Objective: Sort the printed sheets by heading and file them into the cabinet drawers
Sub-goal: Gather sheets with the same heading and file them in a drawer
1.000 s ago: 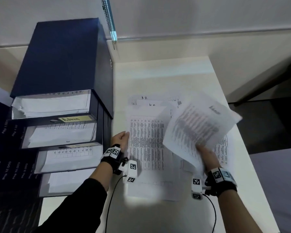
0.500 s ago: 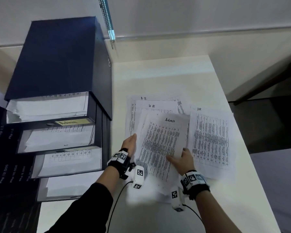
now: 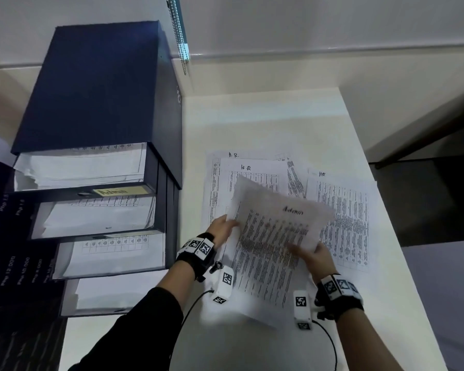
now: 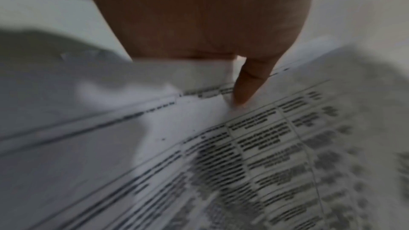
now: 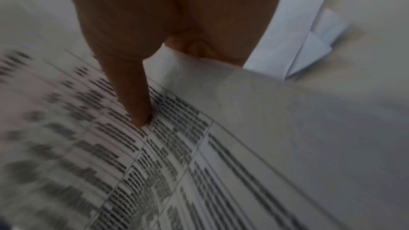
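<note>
- The Admin sheet (image 3: 276, 228), headed "Admin" in handwriting, is raised off the table (image 3: 265, 121), tilted, above the other papers.
- The left hand (image 3: 221, 230) pinches its left edge; in the left wrist view the thumb (image 4: 245, 85) lies on the printed face with the other fingers hidden beneath the paper.
- The right hand (image 3: 315, 257) grasps its lower right edge, thumb (image 5: 132, 93) on top of the print.
- Beneath it, on the table, lie loose sheets: two headed "HR", one (image 3: 252, 175) in the overlapping pile and one (image 3: 343, 223) to the right, and one headed "A.R." (image 3: 217, 167) at the far left.
- The dark blue cabinet (image 3: 97, 89) stands on the table's left side, with four drawers pulled open in steps.
- Each drawer holds a stack of white paper; printed tables show on the upper three stacks.
- A yellow "Admin" label (image 3: 118, 191) sits on the top drawer's front.
</note>
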Motion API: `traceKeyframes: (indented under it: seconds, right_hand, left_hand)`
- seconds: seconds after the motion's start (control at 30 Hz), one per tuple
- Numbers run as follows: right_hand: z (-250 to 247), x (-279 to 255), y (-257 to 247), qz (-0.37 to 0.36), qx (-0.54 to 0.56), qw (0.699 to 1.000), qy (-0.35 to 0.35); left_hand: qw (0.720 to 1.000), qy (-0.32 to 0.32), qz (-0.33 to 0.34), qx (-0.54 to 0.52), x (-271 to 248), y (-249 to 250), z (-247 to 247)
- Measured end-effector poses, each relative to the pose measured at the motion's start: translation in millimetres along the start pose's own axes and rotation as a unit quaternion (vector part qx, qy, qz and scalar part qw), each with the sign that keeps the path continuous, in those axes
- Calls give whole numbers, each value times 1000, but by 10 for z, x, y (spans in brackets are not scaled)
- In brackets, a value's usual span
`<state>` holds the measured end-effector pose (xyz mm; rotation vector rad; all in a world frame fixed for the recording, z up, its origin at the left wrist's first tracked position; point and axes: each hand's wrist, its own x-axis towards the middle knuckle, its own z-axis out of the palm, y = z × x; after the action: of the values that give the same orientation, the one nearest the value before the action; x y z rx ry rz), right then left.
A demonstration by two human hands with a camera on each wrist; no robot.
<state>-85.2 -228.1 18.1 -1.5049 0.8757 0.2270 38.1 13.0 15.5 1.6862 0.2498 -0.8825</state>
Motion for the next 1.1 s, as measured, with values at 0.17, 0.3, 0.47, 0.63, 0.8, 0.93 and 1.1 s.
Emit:
traceKeyframes:
  seconds: [0.17,0.3,0.47,0.63,0.8,0.93,1.1]
  right_hand:
    - [-368,34,-43,-4,-81,978,192]
    - [-591,40,-11,10,-58,961,269]
    - [-453,-24,12,26,-25,987,154]
    - [-133,-94,103,47,-144,988,9]
    - [-20,-48,235,20,-191,981,8]
    - [-23,-62,226,-13,-200,980,-14]
    - [9,-44,58,-88,-136,987,18]
  left_hand:
    - [951,246,31,185,79,-233,-167]
    - [948,211,8,239,48,-245,-220]
    - [935,187,6,303,39,-268,-80]
    - [944,195,13,266,31,-259,-65]
    - [942,236,56,231,-9,-255,-74]
    - [966,214,74,127,12,-225,-45]
    - [962,244,103,64,145,-86,-7]
